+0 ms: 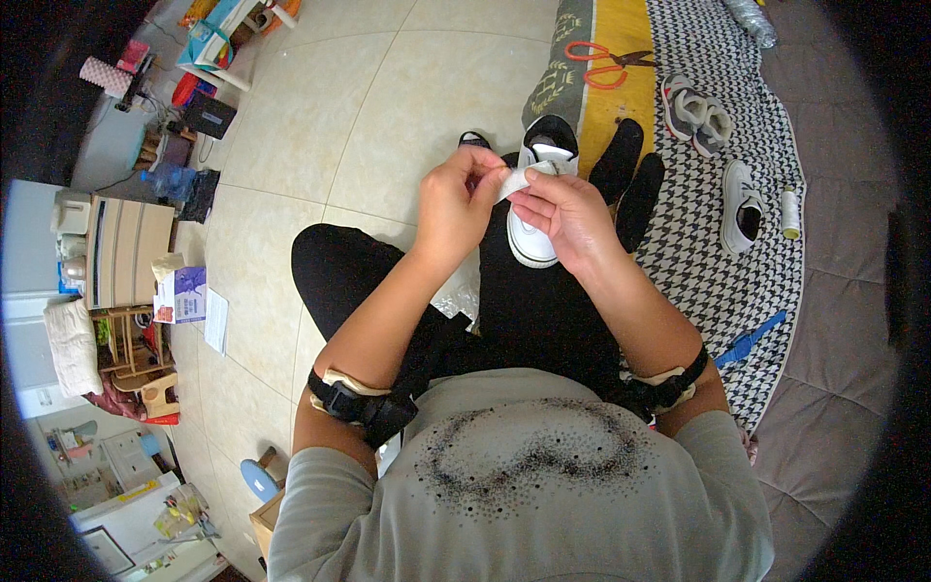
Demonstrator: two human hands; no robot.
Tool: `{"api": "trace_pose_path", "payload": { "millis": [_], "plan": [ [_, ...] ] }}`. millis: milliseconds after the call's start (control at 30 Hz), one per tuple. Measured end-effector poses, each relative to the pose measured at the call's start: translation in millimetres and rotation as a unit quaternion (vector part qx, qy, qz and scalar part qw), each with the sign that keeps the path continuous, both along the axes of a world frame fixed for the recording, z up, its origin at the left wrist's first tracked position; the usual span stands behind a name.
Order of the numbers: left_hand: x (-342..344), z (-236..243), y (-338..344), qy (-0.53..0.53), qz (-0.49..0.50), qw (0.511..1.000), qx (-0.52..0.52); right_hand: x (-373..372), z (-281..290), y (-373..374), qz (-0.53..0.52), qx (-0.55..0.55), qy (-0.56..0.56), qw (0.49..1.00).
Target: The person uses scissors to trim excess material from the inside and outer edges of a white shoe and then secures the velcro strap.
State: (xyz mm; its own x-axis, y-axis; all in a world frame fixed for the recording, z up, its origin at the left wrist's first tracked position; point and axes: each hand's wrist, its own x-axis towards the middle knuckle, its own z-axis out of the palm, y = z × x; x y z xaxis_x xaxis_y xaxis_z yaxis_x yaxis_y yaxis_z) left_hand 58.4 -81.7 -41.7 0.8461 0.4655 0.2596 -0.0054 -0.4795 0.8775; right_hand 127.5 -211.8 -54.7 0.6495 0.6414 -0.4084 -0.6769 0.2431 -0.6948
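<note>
In front of me, my left hand (454,206) and my right hand (572,213) meet, fingertips pinched on a small white strip (517,181). Whether it is paper, tape or cloth does not show clearly. Just beneath them a white sneaker (530,242) with a black lining rests by my right leg, its toe toward me; my fingers hide part of its upper. Right of it, two black insoles (638,202) lie side by side on the cloth.
On the houndstooth cloth (698,252) at right are orange-handled scissors (606,66), a pair of small grey-white shoes (693,116), another white sneaker (739,206), a thread spool (790,215) and a blue strap (752,338). A purple-white box (181,294) stands at left.
</note>
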Motion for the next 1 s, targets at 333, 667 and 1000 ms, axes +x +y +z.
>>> {"api": "trace_pose_path", "payload": {
  "millis": [333,667,1000],
  "plan": [
    [-7.6,6.0,-0.4,-0.076,-0.038,0.976,0.198,0.0,-0.5,-1.2,-0.012,-0.005,0.009,1.0],
    [-5.3,4.4,-3.0,-0.042,-0.022,0.973,0.225,-1.1,-1.6,-0.8,-0.01,-0.029,-0.018,0.999],
    [-3.9,-3.3,-6.1,-0.05,-0.016,0.975,0.218,1.2,-4.9,-0.9,-0.018,-0.017,-0.003,1.0]
  ]
}}
